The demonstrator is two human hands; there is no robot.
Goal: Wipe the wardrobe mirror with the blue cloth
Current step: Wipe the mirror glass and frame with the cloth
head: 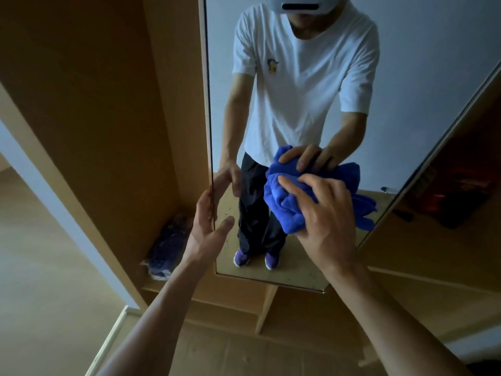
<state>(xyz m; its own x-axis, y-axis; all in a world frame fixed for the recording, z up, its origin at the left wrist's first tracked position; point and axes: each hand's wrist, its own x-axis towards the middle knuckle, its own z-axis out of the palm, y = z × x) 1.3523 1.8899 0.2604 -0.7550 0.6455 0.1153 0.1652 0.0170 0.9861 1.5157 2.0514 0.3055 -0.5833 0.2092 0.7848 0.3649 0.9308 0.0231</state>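
Note:
The tall wardrobe mirror (406,85) fills the upper right, in a thin pale frame on a wooden door. My right hand (322,210) grips a bunched blue cloth (284,204) and presses it against the glass in the mirror's lower middle. The cloth's reflection and the reflected hand show just above it. My left hand (210,229) is open with fingers spread at the mirror's left edge, its fingertips by the door's edge; whether it touches the edge I cannot tell. The glass reflects a person in a white shirt and dark trousers.
Left of the mirror is an open wooden wardrobe compartment (108,118) with a purple bundle in a plastic bag (165,248) on its shelf. Below the mirror run wooden shelves with a divider (267,308). A pale floor and white wall edge lie at the left.

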